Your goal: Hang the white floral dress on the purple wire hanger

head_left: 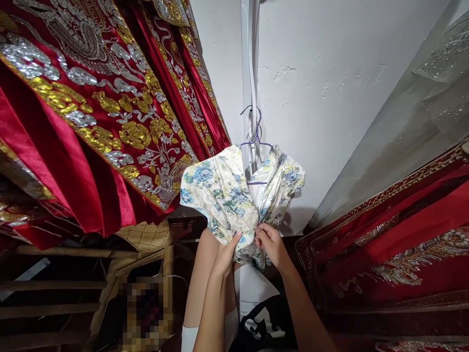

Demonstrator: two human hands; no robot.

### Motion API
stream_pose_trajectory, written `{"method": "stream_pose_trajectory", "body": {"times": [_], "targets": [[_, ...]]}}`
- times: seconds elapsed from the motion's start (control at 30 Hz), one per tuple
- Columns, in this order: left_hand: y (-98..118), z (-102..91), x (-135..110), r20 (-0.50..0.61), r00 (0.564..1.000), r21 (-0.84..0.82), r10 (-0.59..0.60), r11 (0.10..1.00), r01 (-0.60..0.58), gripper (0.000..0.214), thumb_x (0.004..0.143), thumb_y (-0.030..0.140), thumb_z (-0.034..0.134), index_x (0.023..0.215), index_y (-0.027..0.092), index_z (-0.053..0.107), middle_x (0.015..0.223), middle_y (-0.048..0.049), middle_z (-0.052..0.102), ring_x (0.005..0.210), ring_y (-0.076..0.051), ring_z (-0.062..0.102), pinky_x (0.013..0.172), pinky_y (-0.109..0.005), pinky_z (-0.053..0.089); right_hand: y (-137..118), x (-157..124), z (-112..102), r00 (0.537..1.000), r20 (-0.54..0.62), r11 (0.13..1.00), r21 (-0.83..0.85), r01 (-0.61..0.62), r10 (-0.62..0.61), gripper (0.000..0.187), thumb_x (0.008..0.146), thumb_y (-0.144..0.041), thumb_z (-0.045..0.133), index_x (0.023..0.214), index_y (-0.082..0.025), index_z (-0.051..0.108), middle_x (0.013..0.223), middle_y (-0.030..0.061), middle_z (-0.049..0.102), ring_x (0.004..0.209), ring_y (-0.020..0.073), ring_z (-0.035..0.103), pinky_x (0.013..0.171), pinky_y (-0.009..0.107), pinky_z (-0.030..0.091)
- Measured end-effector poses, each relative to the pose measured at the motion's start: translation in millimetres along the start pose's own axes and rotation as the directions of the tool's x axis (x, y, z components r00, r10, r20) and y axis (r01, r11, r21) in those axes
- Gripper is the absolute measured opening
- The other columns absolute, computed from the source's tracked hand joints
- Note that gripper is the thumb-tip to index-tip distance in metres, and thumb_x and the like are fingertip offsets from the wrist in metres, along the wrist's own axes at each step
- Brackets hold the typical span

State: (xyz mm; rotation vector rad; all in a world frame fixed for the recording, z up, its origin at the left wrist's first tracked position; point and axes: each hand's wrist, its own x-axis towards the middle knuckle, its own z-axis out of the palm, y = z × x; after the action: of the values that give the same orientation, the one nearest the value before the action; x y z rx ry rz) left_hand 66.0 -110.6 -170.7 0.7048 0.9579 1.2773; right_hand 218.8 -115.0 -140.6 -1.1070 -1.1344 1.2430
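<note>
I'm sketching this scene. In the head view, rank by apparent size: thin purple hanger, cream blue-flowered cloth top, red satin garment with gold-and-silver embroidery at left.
1. Red satin garment, partly out of view
2. Cream blue-flowered top
3. Purple hanger, partly hidden

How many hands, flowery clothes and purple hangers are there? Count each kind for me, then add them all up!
Hands: 2, the left hand and the right hand
Short-sleeved floral garment: 1
Purple hanger: 1
Total: 4
</note>
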Motion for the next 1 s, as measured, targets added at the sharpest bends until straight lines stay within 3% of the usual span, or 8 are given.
{"method": "stream_pose_trajectory", "body": {"times": [0.17, 0.33, 0.47, 0.57, 0.63, 0.7, 0.8, 1.0], "targets": [[2.9, 4.7, -4.2, 0.022, 0.999, 0.015, -0.023, 1.0, 0.023, 0.082, 0.076, 0.042, 0.084, 0.149, 0.024, 0.051, 0.152, -0.0118, 0.054, 0.146, -0.033, 0.044, 0.123, -0.047, 0.035, 0.2, -2.5, -4.4, 0.998, -0.057, 1.0, 0.016, 0.011, -0.01, 0.038, 0.082, -0.058, 0.066, 0.08, -0.022, 0.056, 0.058, -0.0035, 0.053, 0.053, 0.0132, 0.048, 0.051, 0.026, 0.04], [5.1, 7.3, -5.3, 0.034, 0.999, 0.015, -0.042, 0.999, 0.041, 0.078, 0.075, 0.042, 0.084, 0.144, 0.022, 0.055, 0.149, -0.0128, 0.057, 0.144, -0.033, 0.046, 0.122, -0.047, 0.036, -1.6, -5.6, -8.1, 0.999, 0.009, 0.998, -0.048, 0.039, -0.038, 0.036, 0.089, -0.051, 0.059, 0.069, -0.022, 0.051, 0.054, -0.004, 0.047, 0.053, 0.0121, 0.044, 0.054, 0.026, 0.037], [-3.2, 7.1, 0.7, -0.12, 0.98, 0.13, 0.155, 0.982, -0.14, 0.074, 0.08, 0.045, 0.077, 0.144, 0.021, 0.048, 0.151, -0.0148, 0.052, 0.144, -0.033, 0.045, 0.12, -0.046, 0.037, -1.0, -7.8, -9.3, 1.0, 0.011, 0.997, -0.069, 0.03, -0.029, 0.037, 0.089, -0.043, 0.058, 0.061, -0.023, 0.045, 0.049, -0.004, 0.045, 0.047, 0.0109, 0.04, 0.051, 0.026, 0.032], [-14.5, 13.9, 0.0, -0.353, 0.786, 0.432, 0.507, 0.834, -0.344, 0.075, 0.085, 0.045, 0.07, 0.147, 0.022, 0.035, 0.157, -0.0167, 0.038, 0.147, -0.031, 0.038, 0.123, -0.045, 0.03, -0.6, -7.3, -8.6, 0.997, -0.073, 0.999, -0.052, 0.008, -0.012, 0.032, 0.085, -0.041, 0.061, 0.061, -0.021, 0.052, 0.045, -0.0032, 0.047, 0.044, 0.011, 0.041, 0.048, 0.026, 0.031], [-22.2, 23.1, -4.1, -0.288, 0.69, 0.595, 0.664, 0.688, -0.414, 0.069, 0.087, 0.041, 0.068, 0.145, 0.024, 0.034, 0.157, -0.0165, 0.034, 0.148, -0.029, 0.034, 0.123, -0.043, 0.027, -0.6, -6.4, -6.4, 0.991, -0.131, 1.0, -0.021, 0.005, -0.008, 0.031, 0.081, -0.041, 0.064, 0.061, -0.02, 0.056, 0.043, -0.003, 0.048, 0.043, 0.0113, 0.041, 0.047, 0.026, 0.032], [-28.3, 33.7, -7.8, -0.073, 0.75, 0.635, 0.658, 0.61, -0.474, 0.05, 0.088, 0.034, 0.064, 0.134, 0.024, 0.046, 0.146, -0.0157, 0.046, 0.14, -0.03, 0.042, 0.118, -0.042, 0.033, -0.2, -6.1, -3.5, 0.993, -0.122, 1.0, -0.001, 0.004, -0.004, 0.03, 0.079, -0.041, 0.066, 0.059, -0.02, 0.057, 0.043, -0.0026, 0.049, 0.043, 0.0114, 0.043, 0.047, 0.026, 0.034], [-32.7, 45.0, -7.6, 0.134, 0.844, 0.599, 0.52, 0.636, -0.487, 0.017, 0.09, 0.028, 0.057, 0.106, 0.024, 0.059, 0.107, -0.0095, 0.064, 0.106, -0.027, 0.062, 0.097, -0.039, 0.048, 1.9, -8.0, -0.4, 0.998, -0.063, 1.0, -0.013, -0.002, 0.001, 0.031, 0.08, -0.038, 0.065, 0.056, -0.02, 0.057, 0.042, -0.0021, 0.05, 0.042, 0.0118, 0.044, 0.048, 0.026, 0.036], [-39.6, 47.3, -0.3, 0.188, 0.808, 0.598, 0.558, 0.588, -0.545, 0.016, 0.094, 0.026, 0.05, 0.08, 0.021, 0.056, 0.078, -0.0024, 0.06, 0.075, -0.019, 0.058, 0.071, -0.029, 0.046, -16.0, 1.8, -8.5, 0.998, -0.06, 0.998, -0.066, -0.015, 0.011, 0.033, 0.084, -0.043, 0.06, 0.062, -0.02, 0.061, 0.044, -0.001, 0.055, 0.043, 0.0126, 0.046, 0.047, 0.026, 0.037]]}}
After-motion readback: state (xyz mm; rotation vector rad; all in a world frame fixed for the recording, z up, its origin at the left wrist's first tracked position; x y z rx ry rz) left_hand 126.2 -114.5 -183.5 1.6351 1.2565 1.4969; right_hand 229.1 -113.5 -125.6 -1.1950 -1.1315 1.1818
